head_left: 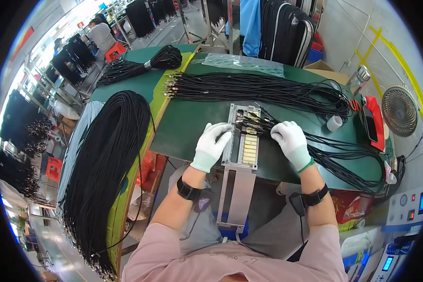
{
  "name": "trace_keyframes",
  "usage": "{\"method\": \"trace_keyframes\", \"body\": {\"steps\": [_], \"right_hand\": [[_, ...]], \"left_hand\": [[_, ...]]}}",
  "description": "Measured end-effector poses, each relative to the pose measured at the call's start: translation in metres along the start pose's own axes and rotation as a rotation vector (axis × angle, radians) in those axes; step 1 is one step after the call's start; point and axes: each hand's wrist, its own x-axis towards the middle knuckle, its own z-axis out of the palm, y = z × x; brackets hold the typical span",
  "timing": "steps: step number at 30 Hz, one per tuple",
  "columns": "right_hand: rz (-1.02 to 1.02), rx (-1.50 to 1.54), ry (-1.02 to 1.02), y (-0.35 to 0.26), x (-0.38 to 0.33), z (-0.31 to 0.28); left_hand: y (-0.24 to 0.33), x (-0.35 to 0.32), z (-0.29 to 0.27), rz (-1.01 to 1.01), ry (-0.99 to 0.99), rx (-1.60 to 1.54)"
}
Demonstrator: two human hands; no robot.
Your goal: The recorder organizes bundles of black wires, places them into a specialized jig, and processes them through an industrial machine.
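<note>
Free tabletop (185, 123) left of metal fixture (249, 152), cable bundle (254, 87) behind, looped cables (336, 168) right

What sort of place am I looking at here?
Most likely a factory workshop that handles wiring: bundles of long black cables lie on the green workbench, cable ends lie across a metal fixture, and more dark bundles hang in the background.

can't read any text for certain. see faint lettering (228, 259) on pink shirt (202, 265), too small; greenish print on clear plastic sheet (246, 64), illegible; lit readouts (411, 215) on pale control box (398, 215), blue screen (387, 263) below, both too blurred.
</note>
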Motion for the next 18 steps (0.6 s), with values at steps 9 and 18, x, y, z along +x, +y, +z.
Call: {"method": "trace_keyframes", "body": {"steps": [9, 18], "right_hand": [[-0.065, -0.034, 0.089, -0.010, 0.008, 0.004], [-0.247, 0.164, 0.007, -0.027, 0.004, -0.023]], "left_hand": [[0.006, 0.000, -0.004, 0.052, 0.062, -0.050], [0.019, -0.012, 0.001, 0.354, 0.116, 0.191]]}}
